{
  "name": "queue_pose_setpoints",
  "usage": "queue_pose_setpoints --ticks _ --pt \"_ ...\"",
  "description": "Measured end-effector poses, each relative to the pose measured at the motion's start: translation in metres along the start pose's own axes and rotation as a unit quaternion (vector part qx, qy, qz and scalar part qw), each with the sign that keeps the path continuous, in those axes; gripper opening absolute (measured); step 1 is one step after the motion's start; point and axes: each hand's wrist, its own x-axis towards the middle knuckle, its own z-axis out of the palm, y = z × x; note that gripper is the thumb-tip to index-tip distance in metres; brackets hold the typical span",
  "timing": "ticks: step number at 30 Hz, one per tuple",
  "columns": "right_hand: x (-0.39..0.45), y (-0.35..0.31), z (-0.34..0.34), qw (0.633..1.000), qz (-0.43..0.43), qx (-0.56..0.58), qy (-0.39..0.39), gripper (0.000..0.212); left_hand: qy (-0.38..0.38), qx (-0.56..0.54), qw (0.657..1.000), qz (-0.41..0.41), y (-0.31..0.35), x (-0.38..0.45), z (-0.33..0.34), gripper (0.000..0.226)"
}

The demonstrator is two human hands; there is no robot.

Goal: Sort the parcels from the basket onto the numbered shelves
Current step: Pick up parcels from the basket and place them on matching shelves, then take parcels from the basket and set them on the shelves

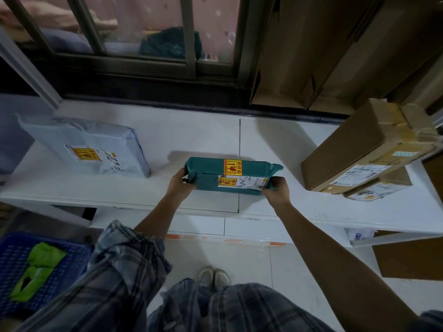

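A teal-wrapped parcel (230,174) with yellow stickers and a white label lies on the white shelf top (191,137), near its front edge. My left hand (180,184) grips its left end and my right hand (278,189) grips its right end. A blue plastic basket (14,267) sits on the floor at the lower left and holds a bright green parcel (38,269).
A grey-wrapped parcel (88,147) lies on the shelf's left part. Two stacked cardboard boxes (366,144) sit at the right. Flattened cardboard (323,49) leans against the wall behind them. A dark window frame (143,68) runs along the back. My shoes (213,277) stand on the tiled floor.
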Motion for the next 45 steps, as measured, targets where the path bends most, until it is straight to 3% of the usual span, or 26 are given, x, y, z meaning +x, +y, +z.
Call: queue_pose_setpoints --ticks 2,6,9,11,15,19,23,26,30,34,38,45 --pt "-0.001 0.005 -0.002 1.0 0.016 -0.014 0.002 0.009 0.012 0.013 1.0 0.0 0.0 0.0 -0.002 0.054" --pt "-0.008 0.016 -0.006 0.995 0.082 -0.052 -0.002 0.042 0.024 0.04 0.999 -0.01 -0.002 0.003 -0.003 0.067" --pt "-0.024 0.017 -0.002 0.988 0.097 -0.123 0.001 0.04 0.045 0.041 0.997 -0.055 -0.01 0.005 -0.004 0.07" --pt "-0.043 0.013 0.009 0.975 0.097 -0.197 -0.013 0.042 0.083 0.05 0.993 -0.072 -0.021 -0.001 -0.005 0.06" --pt "-0.084 0.004 0.055 0.943 0.026 -0.3 -0.139 0.048 0.159 0.059 0.984 -0.055 -0.047 -0.036 0.006 0.04" --pt "-0.114 -0.021 0.101 0.904 -0.132 -0.333 -0.232 0.041 0.181 0.109 0.975 -0.065 -0.075 -0.071 0.002 0.036" --pt "-0.132 -0.053 0.137 0.829 -0.279 -0.386 -0.293 0.05 0.191 0.187 0.959 -0.098 -0.102 -0.101 -0.035 0.044" --pt "-0.15 -0.066 0.163 0.745 -0.368 -0.456 -0.318 0.061 0.196 0.258 0.938 -0.126 -0.125 -0.131 -0.066 0.049" --pt "-0.188 -0.074 0.2 0.634 -0.446 -0.542 -0.325 0.063 0.202 0.306 0.909 -0.196 -0.158 -0.176 -0.101 0.051" --pt "-0.238 -0.079 0.237 0.549 -0.498 -0.577 -0.343 0.063 0.224 0.293 0.895 -0.252 -0.194 -0.223 -0.132 0.052" --pt "-0.287 -0.086 0.28 0.487 -0.529 -0.589 -0.369 0.065 0.244 0.249 0.893 -0.284 -0.228 -0.263 -0.168 0.051" --pt "-0.37 -0.097 0.362 0.444 -0.523 -0.613 -0.393 0.071 0.281 0.211 0.886 -0.302 -0.277 -0.32 -0.254 0.044"
